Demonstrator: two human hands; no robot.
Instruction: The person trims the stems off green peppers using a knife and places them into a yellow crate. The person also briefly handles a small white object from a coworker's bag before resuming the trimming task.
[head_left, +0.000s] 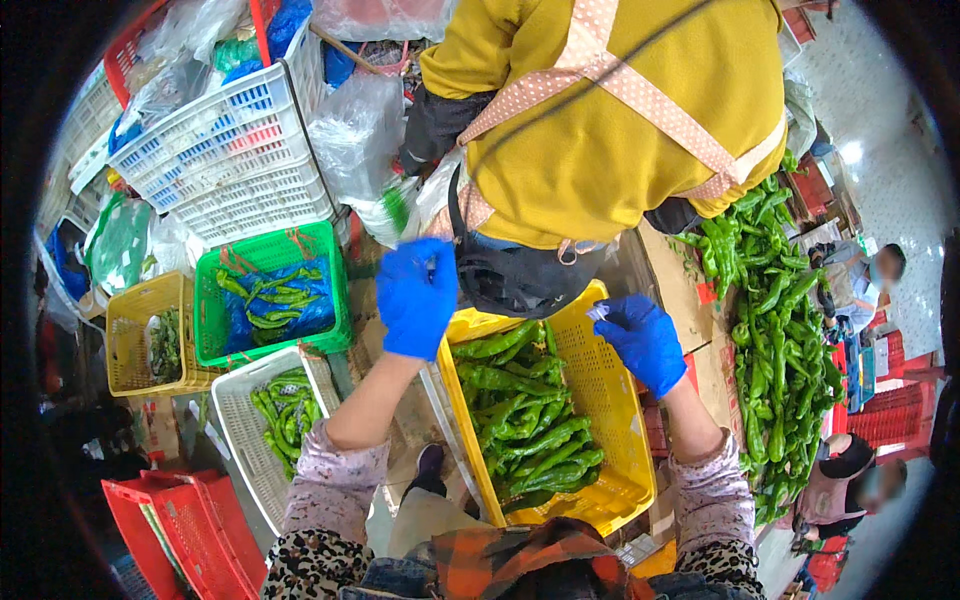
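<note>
Both my hands wear blue gloves. My left hand (417, 304) is raised with its fingers curled in, above the left rim of a yellow plastic crate (611, 390); I see nothing in it. Between the thumb and fingers of my right hand (643, 339) is a small whitish scrap (598, 311), perhaps plastic. That hand hovers over the crate's right side. Long green peppers (525, 405) lie heaped in the crate below, apart from both hands. A black bag (510, 277), worn at a co-worker's waist, hangs over the crate's far end.
The co-worker in a yellow top (600, 150) stands close ahead, back turned. More green peppers (784, 352) are piled at right on cardboard (694, 330). On the left are a green crate (341, 300), a white basket (240, 420) and red crates (202, 525).
</note>
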